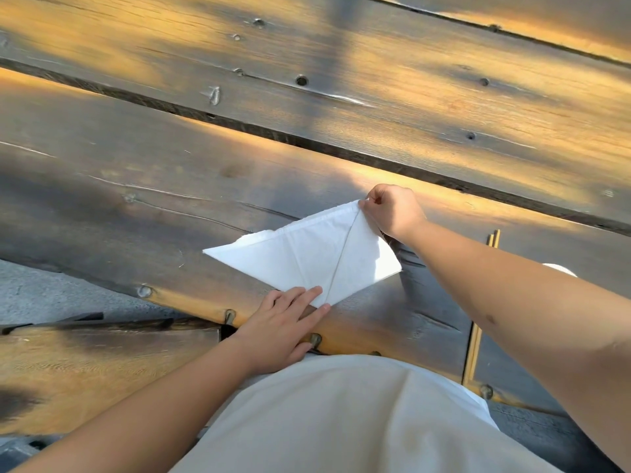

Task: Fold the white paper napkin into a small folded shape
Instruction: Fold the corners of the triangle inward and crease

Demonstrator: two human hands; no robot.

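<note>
Nearest me is my pale shirt (341, 414), with both bare forearms reaching out over the dark plank bench (170, 186); my left hand (286, 322) lies flat with fingers spread and together on the near corner of the white paper napkin (307, 254), pinning it to the wood; my right hand (392, 209) is closed in a pinch on the far top corner, thumb and fingertips clamped on the paper's edge; the napkin lies on the bench just ahead of me, between the two hands, already brought into a triangle-like form with a flap laid across and a crease line running from the pinched corner down to the pinned one; I judge the work as partly done, the first folds in place; the shape is still broad, so further folds and pressing remain before it is small.
</note>
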